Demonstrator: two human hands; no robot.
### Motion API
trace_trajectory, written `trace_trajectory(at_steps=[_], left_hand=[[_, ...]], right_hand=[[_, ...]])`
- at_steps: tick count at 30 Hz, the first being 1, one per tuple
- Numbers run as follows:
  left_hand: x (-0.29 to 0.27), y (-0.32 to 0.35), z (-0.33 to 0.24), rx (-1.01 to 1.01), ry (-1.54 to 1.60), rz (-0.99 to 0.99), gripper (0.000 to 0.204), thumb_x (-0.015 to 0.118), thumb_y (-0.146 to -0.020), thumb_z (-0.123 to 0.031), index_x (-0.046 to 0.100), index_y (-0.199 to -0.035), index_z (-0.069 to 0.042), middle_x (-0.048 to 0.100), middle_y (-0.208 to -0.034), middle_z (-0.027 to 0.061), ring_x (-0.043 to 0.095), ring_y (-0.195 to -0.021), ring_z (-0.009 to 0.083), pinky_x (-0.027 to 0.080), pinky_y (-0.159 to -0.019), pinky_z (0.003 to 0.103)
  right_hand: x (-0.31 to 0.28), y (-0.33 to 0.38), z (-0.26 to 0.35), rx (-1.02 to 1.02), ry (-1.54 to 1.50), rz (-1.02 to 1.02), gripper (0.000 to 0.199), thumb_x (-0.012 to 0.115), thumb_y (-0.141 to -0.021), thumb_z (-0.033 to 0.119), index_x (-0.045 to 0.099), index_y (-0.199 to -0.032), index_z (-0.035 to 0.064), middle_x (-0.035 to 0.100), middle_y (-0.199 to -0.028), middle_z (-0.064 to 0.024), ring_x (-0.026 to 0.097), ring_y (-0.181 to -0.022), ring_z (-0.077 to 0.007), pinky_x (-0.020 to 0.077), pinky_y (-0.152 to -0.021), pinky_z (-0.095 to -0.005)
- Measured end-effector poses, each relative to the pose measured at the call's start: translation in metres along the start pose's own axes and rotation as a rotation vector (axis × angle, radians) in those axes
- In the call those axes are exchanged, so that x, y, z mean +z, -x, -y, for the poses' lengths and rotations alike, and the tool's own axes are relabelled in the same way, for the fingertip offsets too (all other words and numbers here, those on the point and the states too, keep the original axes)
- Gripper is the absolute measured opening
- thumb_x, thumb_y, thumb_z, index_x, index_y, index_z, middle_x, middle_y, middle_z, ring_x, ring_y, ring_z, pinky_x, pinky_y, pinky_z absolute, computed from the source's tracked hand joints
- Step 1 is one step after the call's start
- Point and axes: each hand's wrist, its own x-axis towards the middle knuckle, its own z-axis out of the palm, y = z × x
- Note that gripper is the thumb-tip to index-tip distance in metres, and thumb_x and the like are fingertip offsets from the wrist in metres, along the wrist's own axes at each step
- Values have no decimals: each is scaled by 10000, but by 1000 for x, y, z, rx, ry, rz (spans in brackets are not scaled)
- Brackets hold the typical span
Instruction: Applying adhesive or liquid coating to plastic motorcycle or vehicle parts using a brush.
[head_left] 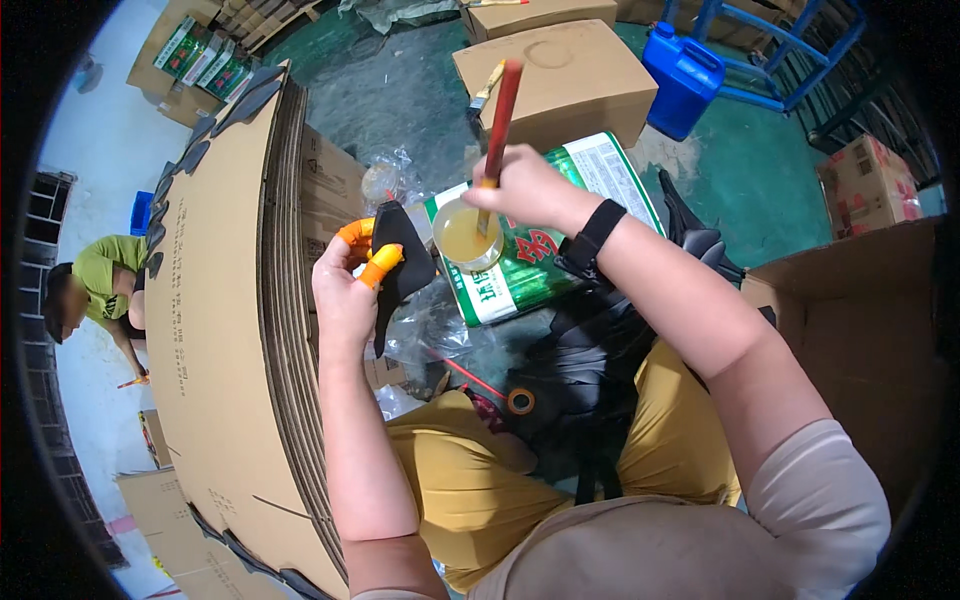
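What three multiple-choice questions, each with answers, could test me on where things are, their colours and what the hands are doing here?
1. Where is the small cup of yellowish liquid?
A. On the green tin
B. On the blue jerrycan
C. On the floor

2. What colour are the finger covers on the left hand?
A. Blue
B. Orange
C. White

3. What is the right hand doing?
A. Resting open
B. Gripping a red-handled brush
C. Holding a box

Answers: 1 A, the cup sits atop the green tin. 2 B, the covers on the left hand are orange. 3 B, the right hand clasps the brush, tip in the cup.
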Motion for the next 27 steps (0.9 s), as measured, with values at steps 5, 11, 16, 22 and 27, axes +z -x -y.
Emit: trace_trajectory(at_steps=[5,11,16,22,27], left_hand=[[-2,-4,2,-8,111,75,286,662,-755,45,594,-1029,0,632,-879,41,586,-792,96,482,-732,227],[4,-4,-3,-9,204,112,291,654,-762,42,588,-1040,-12,627,-896,35,589,-802,95,483,-736,229],[7,-5,-2,-16,235,120,307,646,-767,44,579,-1061,-14,622,-926,36,587,-819,97,481,-738,227],[7,-4,-6,-6,304,126,322,642,-776,28,568,-1088,-9,615,-954,42,580,-863,108,471,-776,235],[9,-2,-9,8,344,126,322,640,-781,19,567,-1094,-4,615,-960,43,578,-871,113,466,-780,235]], right_hand=[[-46,-11,28,52,-312,-176,339,653,-785,341,623,-710,11,569,-596,-58,540,-533,-159,433,-520,-295],[-70,0,59,-33,-697,-186,261,577,-871,251,630,-751,26,560,-637,9,425,-489,-28,305,-428,-172],[-61,7,73,-115,-723,-191,253,591,-868,255,632,-763,29,547,-626,13,420,-491,-30,308,-435,-171],[-57,7,65,-223,-484,-224,296,599,-863,258,636,-690,20,464,-501,20,419,-444,-55,313,-426,-218],[-65,17,78,-128,-667,-216,246,577,-877,240,626,-756,32,524,-591,16,426,-492,-39,312,-448,-182]])
